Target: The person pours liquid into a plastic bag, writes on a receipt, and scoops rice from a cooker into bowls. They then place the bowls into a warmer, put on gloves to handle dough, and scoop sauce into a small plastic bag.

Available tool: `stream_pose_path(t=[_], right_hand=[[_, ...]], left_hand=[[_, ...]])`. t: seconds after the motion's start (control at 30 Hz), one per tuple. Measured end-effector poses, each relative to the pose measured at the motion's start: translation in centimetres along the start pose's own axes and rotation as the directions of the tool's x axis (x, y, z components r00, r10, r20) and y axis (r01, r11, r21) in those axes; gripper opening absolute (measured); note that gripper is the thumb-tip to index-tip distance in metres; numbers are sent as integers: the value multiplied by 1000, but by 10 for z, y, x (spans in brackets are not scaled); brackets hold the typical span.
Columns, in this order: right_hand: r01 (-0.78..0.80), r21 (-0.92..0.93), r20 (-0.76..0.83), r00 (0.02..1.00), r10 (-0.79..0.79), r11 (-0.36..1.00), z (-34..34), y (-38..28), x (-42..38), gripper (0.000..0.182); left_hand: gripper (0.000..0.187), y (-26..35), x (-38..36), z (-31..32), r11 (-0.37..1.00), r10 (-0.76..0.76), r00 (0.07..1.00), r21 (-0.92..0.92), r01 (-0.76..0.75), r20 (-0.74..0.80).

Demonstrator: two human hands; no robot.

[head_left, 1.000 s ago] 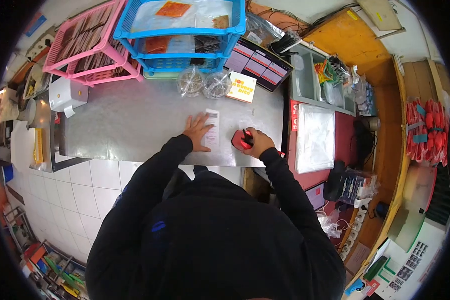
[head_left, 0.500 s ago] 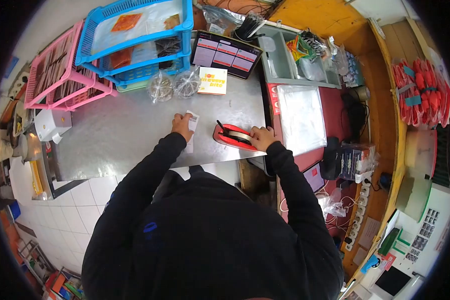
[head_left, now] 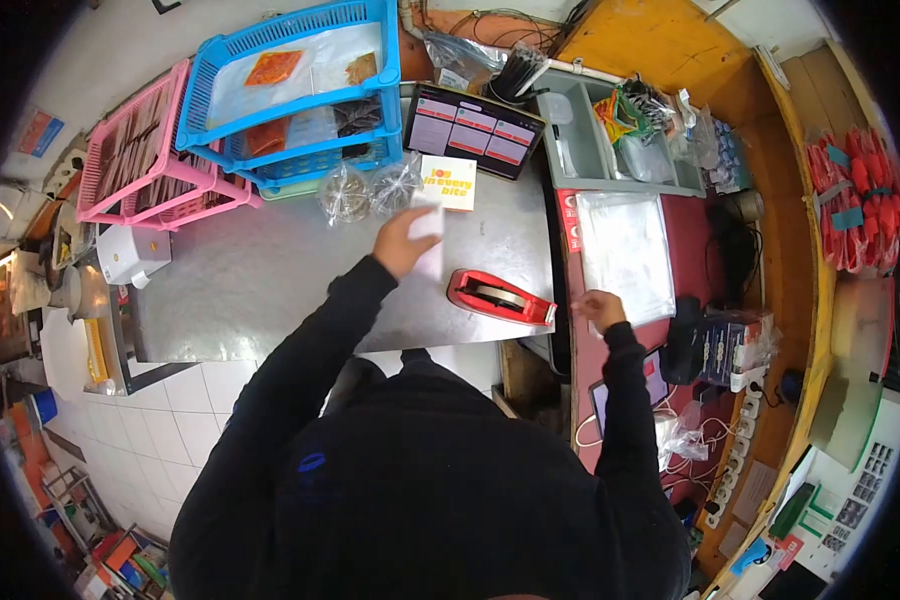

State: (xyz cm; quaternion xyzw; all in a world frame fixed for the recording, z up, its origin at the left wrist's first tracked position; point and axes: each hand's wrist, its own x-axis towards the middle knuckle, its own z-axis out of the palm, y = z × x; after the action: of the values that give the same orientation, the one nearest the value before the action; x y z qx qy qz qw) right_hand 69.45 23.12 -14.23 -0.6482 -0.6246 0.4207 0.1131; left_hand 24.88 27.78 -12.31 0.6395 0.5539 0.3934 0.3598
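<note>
My left hand [head_left: 406, 244] pinches a white paper slip [head_left: 430, 225], lifted over the metal table and blurred by motion. Part of the slip lies behind my fingers. Nearby stands a red tape dispenser [head_left: 500, 297] with a roll of tape in it, its cutting end pointing right. Just to the right of that end, apart from it, my right hand [head_left: 600, 311] has its thumb and fingers pinched together over the red surface. Whatever is between those fingertips is too small to make out. Beyond the slip sits a small white box with coloured lettering [head_left: 448, 183].
Two clear-wrapped round packs [head_left: 345, 195] lie by the blue tiered trays [head_left: 300, 180]. A pink rack [head_left: 135, 150] and a white device [head_left: 132, 253] stand left. Behind are a tablet [head_left: 475, 130] and a grey organizer [head_left: 570, 150]; clear plastic bags [head_left: 627, 255] lie right.
My left hand has raised the slip and moved it forward and right. My right hand has left the dispenser's end and moved right. The view has shifted slightly.
</note>
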Motion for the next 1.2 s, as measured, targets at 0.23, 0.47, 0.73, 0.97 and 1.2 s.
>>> stream_pose_path(t=[0.23,0.47,0.73,0.97,1.2], right_hand=[[-31,288,111,994,-1,957,-63,-67,39,12],[184,175,315,920,-232,967,7,-161,141,11],[482,-4,484,768,-420,876,94,-216,262,6],[570,-313,362,811,-460,759,139,-213,280,18],[215,-613,69,973,-220,760,101,-244,249,62]], left_hand=[[54,-47,103,82,951,-33,999,305,37,-19],[59,-47,97,82,864,-88,994,491,111,-71],[69,-80,98,90,972,-180,976,130,195,-119],[71,-77,101,87,979,-180,977,73,189,-117],[74,-80,99,89,965,-208,973,138,221,-102]])
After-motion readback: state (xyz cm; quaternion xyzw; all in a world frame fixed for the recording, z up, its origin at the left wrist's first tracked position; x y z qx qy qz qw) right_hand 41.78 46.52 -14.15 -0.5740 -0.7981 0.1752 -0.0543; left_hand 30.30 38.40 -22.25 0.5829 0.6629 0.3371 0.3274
